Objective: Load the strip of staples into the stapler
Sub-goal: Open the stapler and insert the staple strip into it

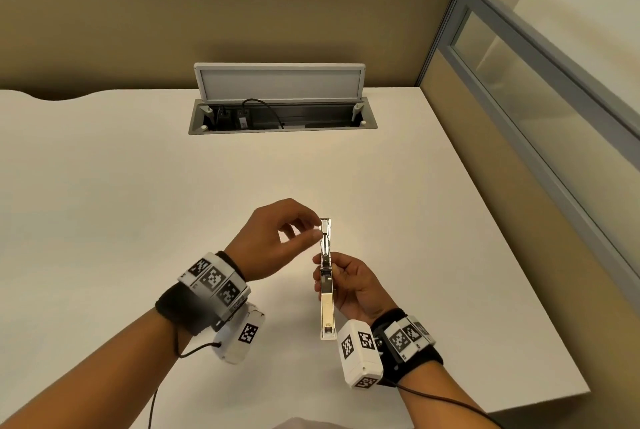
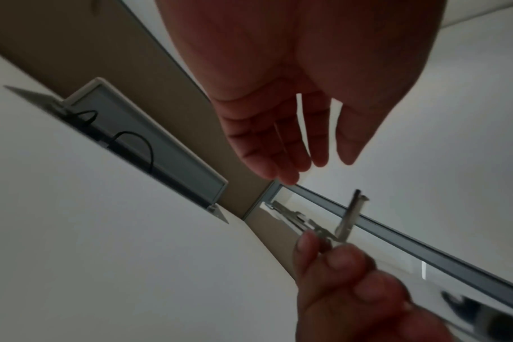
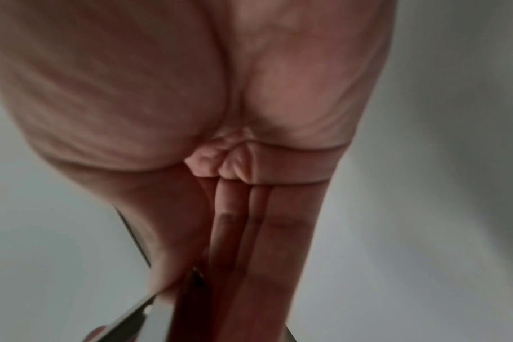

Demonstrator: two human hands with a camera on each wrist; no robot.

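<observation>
A metal stapler (image 1: 326, 276) hangs opened out above the white desk (image 1: 173, 186), one arm pointing away from me and the other toward me. My right hand (image 1: 318, 272) grips it at the hinge, thumb and fingers curled round it; its fingers (image 2: 337, 261) show below the stapler's raised arm (image 2: 348, 215). My left hand (image 1: 315, 228) hovers at the stapler's far end, thumb and forefinger tips beside the channel. From the left wrist, that hand (image 2: 334, 159) shows relaxed fingers with nothing between them. I cannot make out the staple strip. The right wrist view shows only palm, fingers and a stapler edge (image 3: 132, 321).
An open cable box (image 1: 282, 116) with a raised lid and black cords is sunk into the desk at the back. Tan partition walls run behind and along the right edge (image 1: 519, 137). The desk's right corner (image 1: 585, 390) lies near my right forearm.
</observation>
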